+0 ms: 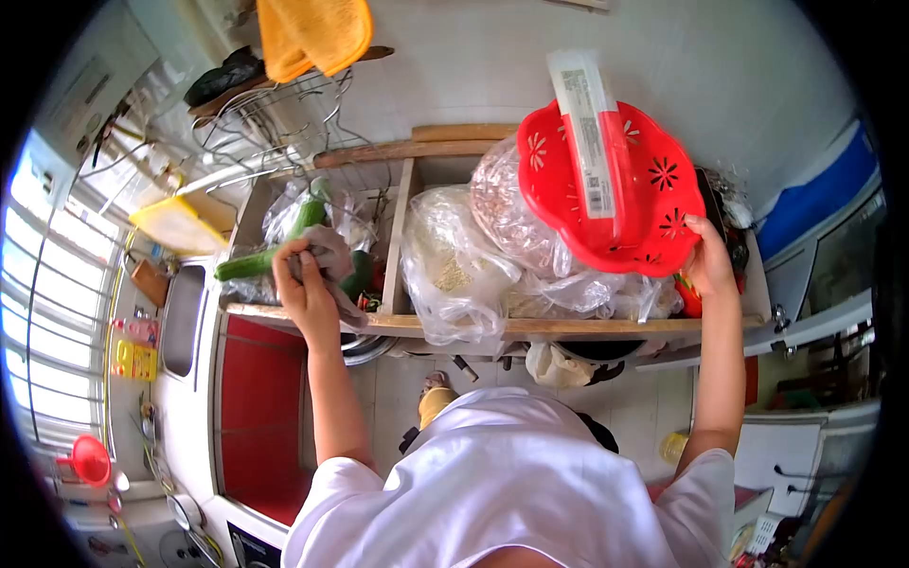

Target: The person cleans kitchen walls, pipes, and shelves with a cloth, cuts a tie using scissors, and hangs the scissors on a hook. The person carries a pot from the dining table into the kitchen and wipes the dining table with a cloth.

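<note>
My left hand is closed on a crumpled greyish cloth above the left compartment of a wooden drawer. Beside and under it lie green cucumbers among clear plastic bags. At the right, my right hand grips the lower right rim of a red flower-shaped basket with cut-out patterns. A long, clear-wrapped package with a white label lies across the basket. Partly behind the basket, a clear bag with pinkish contents sits next to a white plastic bag of pale grains.
A wire rack and an orange cloth are at the upper left. A metal sink, yellow board and yellow bottle are on the left. Blue material stands at the right.
</note>
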`<state>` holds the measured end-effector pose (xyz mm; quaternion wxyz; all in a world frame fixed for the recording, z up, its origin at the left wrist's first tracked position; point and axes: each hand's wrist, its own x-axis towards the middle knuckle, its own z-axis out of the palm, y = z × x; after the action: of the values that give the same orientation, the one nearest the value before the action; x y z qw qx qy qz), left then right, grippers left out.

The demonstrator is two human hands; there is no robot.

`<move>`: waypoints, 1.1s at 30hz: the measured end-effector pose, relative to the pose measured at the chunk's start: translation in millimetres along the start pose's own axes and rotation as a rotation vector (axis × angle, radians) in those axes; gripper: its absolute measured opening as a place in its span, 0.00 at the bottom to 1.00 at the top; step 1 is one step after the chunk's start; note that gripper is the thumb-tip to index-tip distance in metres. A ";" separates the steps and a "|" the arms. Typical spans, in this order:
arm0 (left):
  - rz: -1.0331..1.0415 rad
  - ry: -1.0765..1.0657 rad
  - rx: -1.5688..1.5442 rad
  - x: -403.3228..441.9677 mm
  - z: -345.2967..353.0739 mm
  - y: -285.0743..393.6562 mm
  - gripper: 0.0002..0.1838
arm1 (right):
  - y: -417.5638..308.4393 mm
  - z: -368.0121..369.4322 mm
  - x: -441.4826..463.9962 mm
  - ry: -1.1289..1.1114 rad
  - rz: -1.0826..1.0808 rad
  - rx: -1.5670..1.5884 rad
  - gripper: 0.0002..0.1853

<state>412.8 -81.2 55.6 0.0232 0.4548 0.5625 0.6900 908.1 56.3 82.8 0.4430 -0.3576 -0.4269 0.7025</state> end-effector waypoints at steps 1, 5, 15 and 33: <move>-0.005 -0.024 0.077 -5.5 -2.2 1.7 0.07 | 3.4 8.5 1.5 0.037 -0.020 -0.015 0.19; -0.065 -0.097 0.111 -17.4 4.6 1.3 0.08 | 19.6 19.4 15.2 -0.046 0.008 -0.025 0.19; 0.316 -0.783 1.138 -24.3 71.8 -45.3 0.21 | 40.2 37.8 8.8 0.034 0.018 -0.027 0.17; 0.263 -0.859 1.316 39.2 170.1 -98.1 0.17 | 60.4 57.6 -4.6 0.201 -0.032 -0.013 0.20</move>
<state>454.0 104.4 -6.9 -0.1170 0.6640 0.7382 -0.0222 839.8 21.1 49.9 0.4926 -0.4223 -0.3905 0.6531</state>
